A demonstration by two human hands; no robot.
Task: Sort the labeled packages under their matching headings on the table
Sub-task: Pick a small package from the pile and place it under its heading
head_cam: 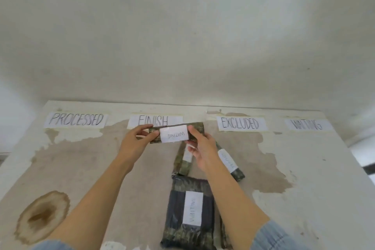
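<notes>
Both hands hold up a small camouflage package [197, 128] with a white label reading WAITING upside down. My left hand [136, 140] pinches its left end and my right hand [199, 146] grips its right end, just below the FINISH heading [154, 121]. Other headings taped along the table's far edge read PROCESSED [76, 119], EXCLUDED [240, 123] and WAITING [306, 124]. A large dark package [190, 211] labelled WAITING lies near me. Two narrow packages lie past it, one [185, 158] partly under my right hand, another [230, 163] angled to the right.
The table [304, 178] is worn white with a bare brown patch in the middle and a dark ring stain [42, 216] at front left. A plain wall rises behind the far edge. The table's right edge falls away at the far right.
</notes>
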